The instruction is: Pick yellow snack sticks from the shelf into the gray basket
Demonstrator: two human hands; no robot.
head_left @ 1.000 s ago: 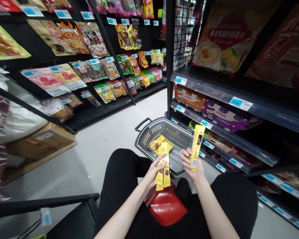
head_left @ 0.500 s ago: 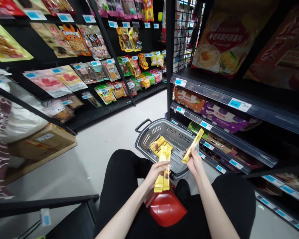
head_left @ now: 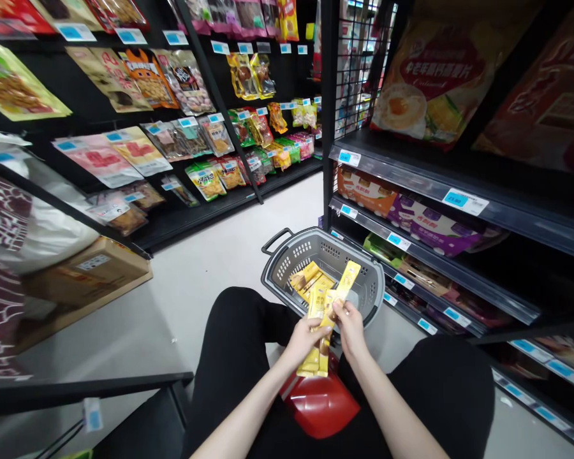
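My left hand (head_left: 307, 338) is closed around several yellow stick packets (head_left: 312, 366), held over the near rim of a grey shopping basket (head_left: 280, 258). My right hand (head_left: 350, 324) pinches one more yellow stick packet (head_left: 350, 277), tilted up to the right. Its lower end lies against the packets in my left hand, and the two hands are close together. More yellow packets (head_left: 307, 275) lie inside the basket at its left. Below my hands, between my legs, is a glossy red object (head_left: 323, 405), whose kind I cannot make out.
Shelves of bagged snacks (head_left: 210, 182) run along the left and back. On the right, a black shelf rack (head_left: 411, 175) with price tags stands close to the basket. A cardboard box (head_left: 86, 274) sits on the floor at left. A black frame bar (head_left: 76, 392) crosses the lower left.
My right hand has moved left with its packet, from the basket's right side to the packets in my left hand. The left hand stays nearly in place.
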